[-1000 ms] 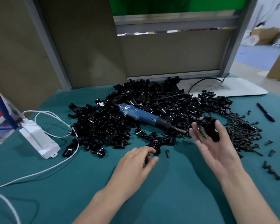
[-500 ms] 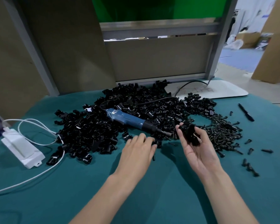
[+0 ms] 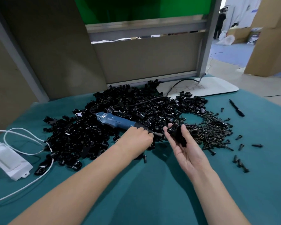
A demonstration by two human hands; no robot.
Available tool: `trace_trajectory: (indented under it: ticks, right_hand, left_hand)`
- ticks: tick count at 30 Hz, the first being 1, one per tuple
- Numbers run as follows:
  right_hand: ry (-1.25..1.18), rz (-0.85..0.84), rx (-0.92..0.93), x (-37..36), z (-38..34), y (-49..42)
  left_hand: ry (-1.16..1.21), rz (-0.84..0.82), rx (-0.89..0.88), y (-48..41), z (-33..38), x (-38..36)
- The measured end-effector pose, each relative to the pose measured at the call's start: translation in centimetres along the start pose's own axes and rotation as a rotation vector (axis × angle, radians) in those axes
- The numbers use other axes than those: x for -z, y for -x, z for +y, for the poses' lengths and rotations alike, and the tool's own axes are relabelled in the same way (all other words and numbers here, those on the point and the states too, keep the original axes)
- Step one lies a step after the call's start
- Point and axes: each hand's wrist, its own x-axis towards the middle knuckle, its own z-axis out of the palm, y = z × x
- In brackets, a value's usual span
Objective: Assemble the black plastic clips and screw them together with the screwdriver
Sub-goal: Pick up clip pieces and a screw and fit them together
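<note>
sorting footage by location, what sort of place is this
Likely an assembly workbench in a workshop or warehouse: a heap of black plastic clips, loose screws and an electric screwdriver on the table, cardboard boxes behind.

Table under teal cloth (image 3: 152,200). Behind it beige partition panels (image 3: 144,62) in grey metal frame (image 3: 144,30); green surface (image 3: 136,7) above. Right side, further back: tall cardboard boxes (image 3: 269,38), blue floor mats (image 3: 229,54), white bags (image 3: 225,40) on floor. Light soft, even.
</note>
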Motion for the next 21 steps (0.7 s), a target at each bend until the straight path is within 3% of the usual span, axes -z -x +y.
trace_trajectory:
  ticks: [5, 12, 21]
  right_hand:
    - [0.147, -0.035, -0.079, -0.1, 1.3, -0.1]
    - [0.225, -0.083, -0.136, 0.0, 2.1, 0.1]
    - [0.295, -0.071, -0.075, -0.2, 2.2, 0.1]
  left_hand:
    - [0.080, -0.033, 0.136, 0.3, 0.3, 0.2]
    - [0.083, -0.117, 0.144, 0.7, 0.0, 0.7]
    - [0.274, 0.088, 0.182, 2.4, 0.6, -0.2]
